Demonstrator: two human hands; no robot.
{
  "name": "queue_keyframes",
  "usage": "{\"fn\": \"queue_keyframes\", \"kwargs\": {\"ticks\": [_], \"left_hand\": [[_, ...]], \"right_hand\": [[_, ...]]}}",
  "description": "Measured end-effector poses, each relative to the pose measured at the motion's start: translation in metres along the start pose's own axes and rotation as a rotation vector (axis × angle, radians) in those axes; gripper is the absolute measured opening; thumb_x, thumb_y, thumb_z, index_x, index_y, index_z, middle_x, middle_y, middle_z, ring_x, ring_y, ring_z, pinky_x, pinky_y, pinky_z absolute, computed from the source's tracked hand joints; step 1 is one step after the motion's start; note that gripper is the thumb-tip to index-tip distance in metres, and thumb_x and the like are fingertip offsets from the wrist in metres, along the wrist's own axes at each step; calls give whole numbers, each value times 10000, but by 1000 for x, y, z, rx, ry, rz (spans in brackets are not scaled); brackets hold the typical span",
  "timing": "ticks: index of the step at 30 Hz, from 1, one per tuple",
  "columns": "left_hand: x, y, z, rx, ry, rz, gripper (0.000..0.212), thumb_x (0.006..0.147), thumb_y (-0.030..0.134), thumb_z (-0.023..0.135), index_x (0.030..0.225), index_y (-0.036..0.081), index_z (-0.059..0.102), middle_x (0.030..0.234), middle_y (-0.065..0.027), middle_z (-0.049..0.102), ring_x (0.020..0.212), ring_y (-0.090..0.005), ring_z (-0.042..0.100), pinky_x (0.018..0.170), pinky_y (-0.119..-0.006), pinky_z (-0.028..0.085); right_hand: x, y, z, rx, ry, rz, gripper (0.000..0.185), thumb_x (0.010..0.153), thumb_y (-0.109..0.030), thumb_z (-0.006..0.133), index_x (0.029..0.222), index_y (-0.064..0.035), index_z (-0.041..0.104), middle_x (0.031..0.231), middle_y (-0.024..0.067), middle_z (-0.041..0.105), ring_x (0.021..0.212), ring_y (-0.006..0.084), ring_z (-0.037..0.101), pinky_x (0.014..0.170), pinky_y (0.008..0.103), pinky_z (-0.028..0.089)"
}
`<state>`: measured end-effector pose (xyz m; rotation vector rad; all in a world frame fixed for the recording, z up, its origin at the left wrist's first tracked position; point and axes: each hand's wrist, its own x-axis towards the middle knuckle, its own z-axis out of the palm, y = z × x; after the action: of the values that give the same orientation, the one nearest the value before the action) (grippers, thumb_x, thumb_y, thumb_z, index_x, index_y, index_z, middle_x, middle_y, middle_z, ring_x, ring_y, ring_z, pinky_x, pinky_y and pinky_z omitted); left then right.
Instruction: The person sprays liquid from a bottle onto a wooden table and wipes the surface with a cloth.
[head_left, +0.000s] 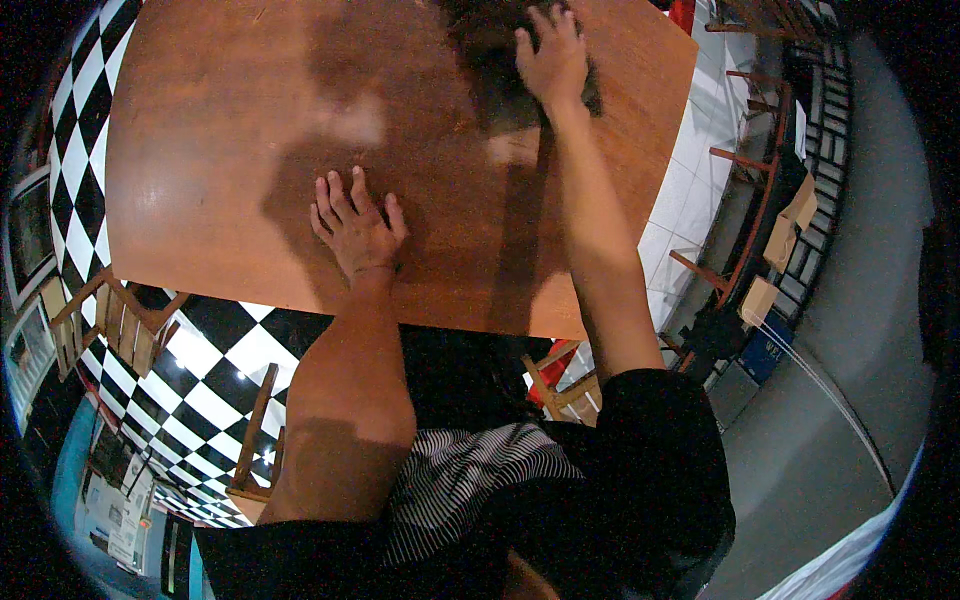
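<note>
My left hand (363, 232) rests palm down on a brown wooden tabletop (202, 150), fingers spread, with nothing held. Farther out, near the top of the view, my right hand (553, 64) lies palm down with its fingers apart. Beneath and beside it is a dark patch (487, 64); whether this is a cloth or a shadow and reflection, I cannot tell. Shadows of my arms and head fall across the wood, and a pale glare shows between the hands.
A wooden chair (124, 319) stands left of the table on a black-and-white checkered floor (180, 397). Another wooden chair (562, 382) is by the near edge. On the right, cardboard boxes (781, 241) sit on a dark table with reddish legs.
</note>
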<state>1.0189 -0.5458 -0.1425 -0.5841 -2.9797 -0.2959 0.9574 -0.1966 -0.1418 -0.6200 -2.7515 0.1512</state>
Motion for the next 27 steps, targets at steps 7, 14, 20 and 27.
{"fn": "queue_keyframes", "kwargs": {"ticks": [7,14,20,27], "left_hand": [[-4,-5,0,3,16,-1,594,905,414,586,1429,165,464,1501,-156,373,1460,-348,271,1158,-584,224],[-3,-5,5,-1,40,15,599,891,424,597,1418,164,480,1494,-157,388,1442,-349,303,1154,-583,228],[-4,-3,2,6,25,-7,600,902,446,609,1419,165,489,1491,-156,404,1441,-355,317,1150,-590,238],[-3,-1,0,-15,4,-34,594,915,448,590,1430,169,488,1503,-155,399,1447,-347,313,1162,-585,229]], "right_hand": [[-75,-63,-22,118,-3,-47,479,958,-322,571,1359,-61,584,1425,273,508,1368,431,434,1146,570,309],[-37,-44,6,-17,126,-7,478,953,-308,569,1346,-36,589,1416,292,507,1364,447,435,1133,576,329],[70,3,29,-53,-119,147,516,1036,-323,480,1461,-30,473,1543,249,378,1436,413,337,1180,531,283],[91,17,38,-5,-150,160,519,1043,-337,461,1466,-37,468,1561,237,354,1451,407,311,1195,533,253]]}}
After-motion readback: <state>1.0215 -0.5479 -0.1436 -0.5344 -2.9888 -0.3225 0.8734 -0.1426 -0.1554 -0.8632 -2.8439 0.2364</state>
